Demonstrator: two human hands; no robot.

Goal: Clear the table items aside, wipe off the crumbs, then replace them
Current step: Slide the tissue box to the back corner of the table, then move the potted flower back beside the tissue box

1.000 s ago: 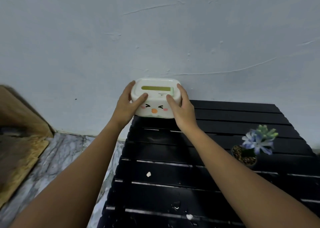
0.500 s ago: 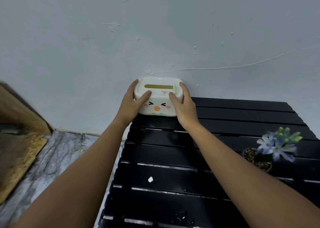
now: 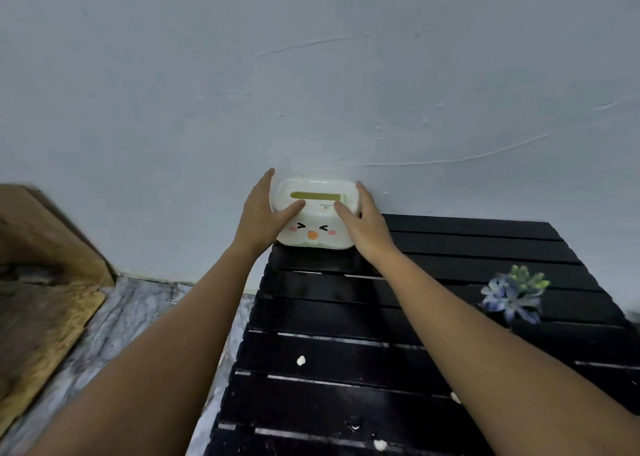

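Black slatted table (image 3: pixel 450 317): 2 hands (image 3: pixel 263 220) clasp tissue box (image 3: pixel 315 223).

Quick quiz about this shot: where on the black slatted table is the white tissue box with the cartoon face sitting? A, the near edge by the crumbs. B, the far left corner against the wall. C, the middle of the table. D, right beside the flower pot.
B: the tissue box sits at the table's far left corner against the wall, between the left hand and right hand.

pale wall (image 3: pixel 311 57), marble-look floor (image 3: pixel 114 320), maybe wood board (image 3: pixel 45 317)
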